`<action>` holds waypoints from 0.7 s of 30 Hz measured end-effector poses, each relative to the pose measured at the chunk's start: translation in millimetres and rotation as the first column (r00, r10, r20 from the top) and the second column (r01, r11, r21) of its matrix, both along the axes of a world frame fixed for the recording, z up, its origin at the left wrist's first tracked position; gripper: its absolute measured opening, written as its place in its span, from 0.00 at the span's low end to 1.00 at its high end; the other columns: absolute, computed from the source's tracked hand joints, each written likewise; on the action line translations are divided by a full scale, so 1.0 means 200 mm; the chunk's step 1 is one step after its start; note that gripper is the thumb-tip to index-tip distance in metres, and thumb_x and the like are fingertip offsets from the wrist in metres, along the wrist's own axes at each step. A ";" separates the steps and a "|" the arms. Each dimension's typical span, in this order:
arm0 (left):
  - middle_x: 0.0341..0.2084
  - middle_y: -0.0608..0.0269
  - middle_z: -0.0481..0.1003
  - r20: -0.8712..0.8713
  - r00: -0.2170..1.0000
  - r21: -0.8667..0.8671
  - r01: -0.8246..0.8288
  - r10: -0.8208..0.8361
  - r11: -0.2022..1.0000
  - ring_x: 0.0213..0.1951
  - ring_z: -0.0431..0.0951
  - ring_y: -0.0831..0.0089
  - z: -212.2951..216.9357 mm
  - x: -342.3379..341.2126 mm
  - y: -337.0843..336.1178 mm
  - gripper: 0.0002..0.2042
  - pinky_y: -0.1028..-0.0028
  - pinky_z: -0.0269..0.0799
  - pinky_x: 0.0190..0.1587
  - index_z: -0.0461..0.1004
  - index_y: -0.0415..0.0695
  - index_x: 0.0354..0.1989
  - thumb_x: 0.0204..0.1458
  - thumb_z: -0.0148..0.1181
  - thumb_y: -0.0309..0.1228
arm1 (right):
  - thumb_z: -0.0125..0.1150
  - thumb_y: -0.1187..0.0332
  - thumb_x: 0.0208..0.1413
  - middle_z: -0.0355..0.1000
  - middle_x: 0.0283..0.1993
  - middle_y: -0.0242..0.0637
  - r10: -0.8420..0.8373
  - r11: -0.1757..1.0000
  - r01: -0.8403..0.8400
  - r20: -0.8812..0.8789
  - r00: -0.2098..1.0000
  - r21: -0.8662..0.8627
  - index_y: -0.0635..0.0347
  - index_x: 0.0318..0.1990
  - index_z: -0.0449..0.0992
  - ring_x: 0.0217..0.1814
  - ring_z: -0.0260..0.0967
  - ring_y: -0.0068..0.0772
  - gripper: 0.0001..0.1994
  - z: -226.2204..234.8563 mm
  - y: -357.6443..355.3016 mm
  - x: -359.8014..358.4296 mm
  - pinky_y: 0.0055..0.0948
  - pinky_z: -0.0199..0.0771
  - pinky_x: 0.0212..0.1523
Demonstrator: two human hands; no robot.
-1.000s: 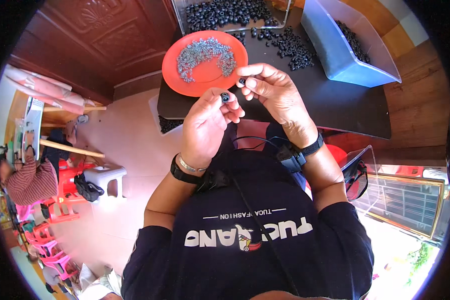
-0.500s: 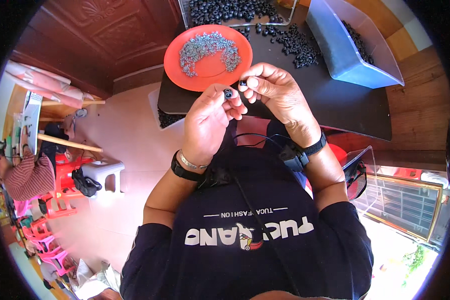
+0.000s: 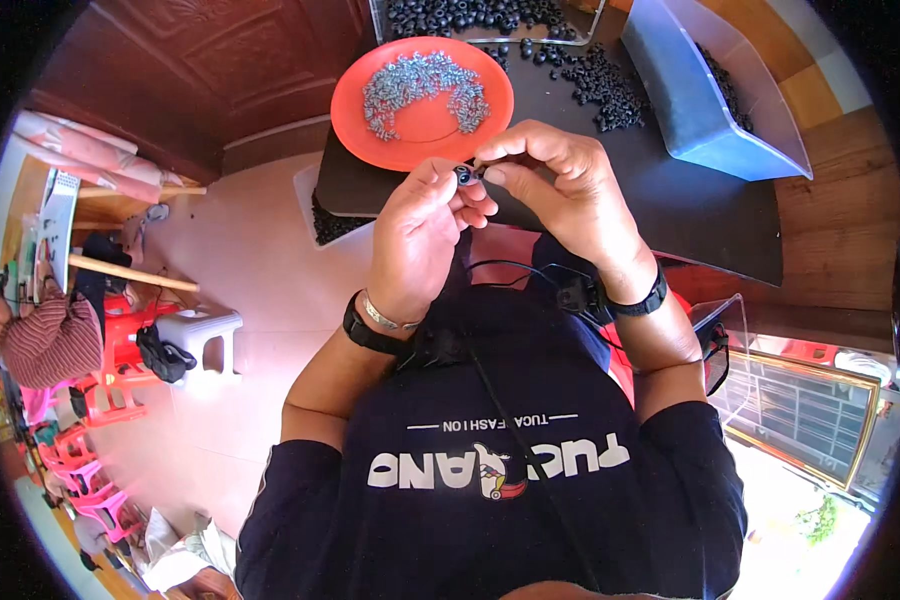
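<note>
In front of my body, over the near edge of a dark table, my hands meet. My left hand pinches a small black round part with a hole between thumb and forefinger, its other fingers loosely curled. The thumb and forefinger of my right hand close against that part from the right; whatever they grip is too small and covered to name. Just beyond is an orange-red plate holding many small silvery metal pieces, which look like screws.
A clear box of black round parts stands at the far edge. Smaller black parts lie loose beside a translucent blue bin. A clear tray with black parts sits lower left. Stools and a seated person are at left.
My right hand has moved left and slightly down, bringing its fingertips from a small gap to the part in my left hand. The small black piece at its fingertips is now mostly hidden.
</note>
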State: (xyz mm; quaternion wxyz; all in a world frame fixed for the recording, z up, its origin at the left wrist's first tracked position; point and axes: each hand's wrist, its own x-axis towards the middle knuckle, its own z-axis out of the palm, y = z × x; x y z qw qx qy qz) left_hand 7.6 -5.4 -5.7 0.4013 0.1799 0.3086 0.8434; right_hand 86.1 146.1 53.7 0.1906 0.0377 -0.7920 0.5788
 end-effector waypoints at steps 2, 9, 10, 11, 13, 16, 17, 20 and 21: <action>0.34 0.62 0.72 0.009 1.000 -0.005 -0.003 0.003 1.000 0.39 0.74 0.69 0.00 0.00 0.00 0.11 0.71 0.66 0.42 0.68 0.42 0.40 0.61 0.45 0.36 | 0.58 0.83 0.52 0.75 0.37 0.32 -0.025 0.990 0.029 -0.032 0.999 0.137 0.62 0.41 0.77 0.41 0.72 0.22 0.10 0.01 -0.01 0.00 0.21 0.72 0.42; 0.34 0.62 0.71 -0.046 0.999 -0.011 0.010 -0.010 1.000 0.39 0.73 0.70 -0.01 0.00 0.00 0.11 0.72 0.66 0.42 0.67 0.42 0.42 0.61 0.45 0.37 | 0.59 0.83 0.51 0.75 0.36 0.35 -0.096 0.938 0.143 -0.162 0.982 0.315 0.62 0.39 0.77 0.39 0.74 0.25 0.09 -0.01 0.00 -0.02 0.21 0.73 0.40; 0.34 0.62 0.71 -0.046 0.999 -0.011 0.011 -0.011 1.000 0.39 0.73 0.70 -0.01 0.00 0.00 0.11 0.72 0.66 0.42 0.67 0.42 0.42 0.61 0.45 0.37 | 0.59 0.83 0.51 0.75 0.36 0.35 -0.100 0.936 0.153 -0.178 0.979 0.318 0.62 0.39 0.77 0.39 0.74 0.25 0.09 -0.01 0.00 -0.02 0.22 0.73 0.39; 0.34 0.62 0.71 -0.088 0.996 -0.028 0.003 -0.005 1.000 0.39 0.73 0.70 0.00 0.00 0.00 0.12 0.72 0.66 0.42 0.67 0.41 0.43 0.61 0.45 0.37 | 0.59 0.83 0.51 0.75 0.36 0.35 -0.101 0.936 0.154 -0.178 0.979 0.318 0.62 0.39 0.77 0.39 0.74 0.25 0.09 -0.01 0.01 -0.02 0.22 0.73 0.39; 0.34 0.62 0.70 -0.131 0.991 -0.045 -0.005 -0.001 0.999 0.39 0.73 0.70 0.01 0.01 0.00 0.12 0.72 0.65 0.42 0.67 0.40 0.43 0.61 0.45 0.37 | 0.59 0.83 0.50 0.75 0.35 0.35 -0.066 0.945 0.110 -0.151 0.986 0.308 0.62 0.39 0.77 0.38 0.74 0.26 0.09 0.01 0.01 -0.02 0.23 0.73 0.39; 0.32 0.61 0.72 -0.095 0.995 -0.055 -0.033 0.028 0.998 0.36 0.74 0.72 0.03 0.02 0.00 0.10 0.75 0.66 0.41 0.68 0.42 0.37 0.59 0.49 0.36 | 0.60 0.83 0.50 0.75 0.35 0.36 -0.011 0.934 0.068 -0.163 0.987 0.351 0.62 0.39 0.77 0.38 0.74 0.29 0.10 0.04 0.01 -0.01 0.24 0.73 0.38; 0.32 0.62 0.72 -0.103 0.994 -0.063 -0.032 0.025 0.997 0.36 0.74 0.72 0.04 0.02 0.00 0.10 0.75 0.66 0.41 0.68 0.41 0.36 0.59 0.48 0.36 | 0.60 0.83 0.50 0.75 0.35 0.36 -0.011 0.934 0.068 -0.163 0.987 0.350 0.62 0.39 0.77 0.38 0.74 0.29 0.10 0.04 0.01 -0.02 0.24 0.73 0.38; 0.32 0.63 0.71 -0.158 0.987 -0.087 -0.009 -0.005 0.996 0.37 0.73 0.71 0.02 0.01 0.00 0.11 0.74 0.65 0.42 0.67 0.40 0.40 0.61 0.45 0.36 | 0.60 0.84 0.49 0.75 0.34 0.37 0.034 0.920 0.041 -0.182 0.983 0.389 0.61 0.38 0.77 0.37 0.75 0.32 0.10 0.06 0.03 -0.02 0.25 0.74 0.37; 0.33 0.63 0.69 -0.204 0.978 -0.102 0.011 -0.032 0.995 0.38 0.72 0.70 0.01 0.01 0.00 0.13 0.72 0.64 0.42 0.66 0.39 0.44 0.62 0.42 0.37 | 0.60 0.84 0.49 0.75 0.34 0.37 0.066 0.904 0.022 -0.189 0.980 0.428 0.60 0.38 0.77 0.37 0.75 0.32 0.10 0.06 0.04 -0.02 0.25 0.74 0.37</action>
